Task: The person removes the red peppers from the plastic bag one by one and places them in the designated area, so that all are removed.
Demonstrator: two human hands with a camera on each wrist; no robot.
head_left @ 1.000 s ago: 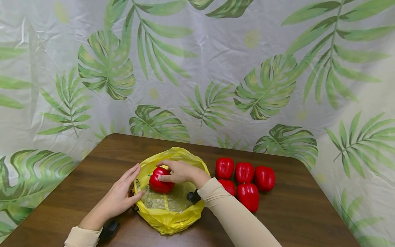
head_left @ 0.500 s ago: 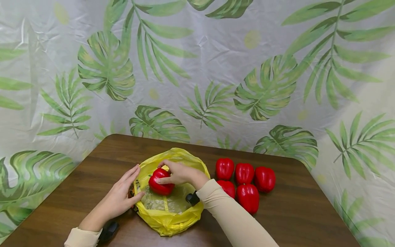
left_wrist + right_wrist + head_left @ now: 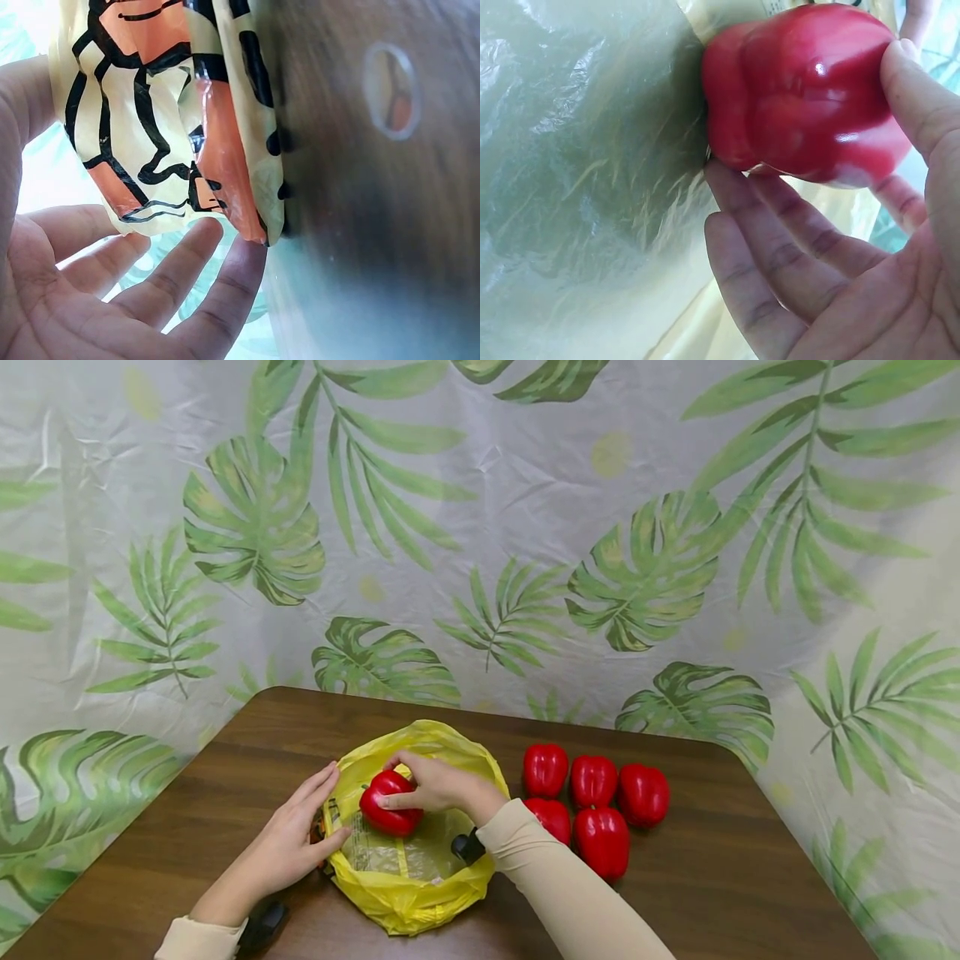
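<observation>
Inside a yellow plastic bag (image 3: 420, 902), its mouth spread wide, my right hand (image 3: 438, 785) holds a red bell pepper (image 3: 386, 814) between thumb and fingers. The right wrist view has the bell pepper (image 3: 802, 97) against the bag's film (image 3: 577, 150), the thumb on one side and fingers (image 3: 802, 247) beneath and beside it. My left hand (image 3: 288, 839) rests against the bag's left side, fingers extended. Up close in the left wrist view, fingertips touch the bag's printed orange-and-black wall (image 3: 150, 120); the fingers look relaxed and the thumb's tip is hidden.
Several more red bell peppers (image 3: 594, 781) sit grouped on the brown wooden table (image 3: 712, 860), right of the bag; my right forearm (image 3: 570, 885) partly covers one. A leaf-patterned curtain (image 3: 510, 510) hangs behind the table's far edge.
The right hand and its bell pepper have lowered slightly and shifted a little left inside the bag. My left hand stays almost where it was.
</observation>
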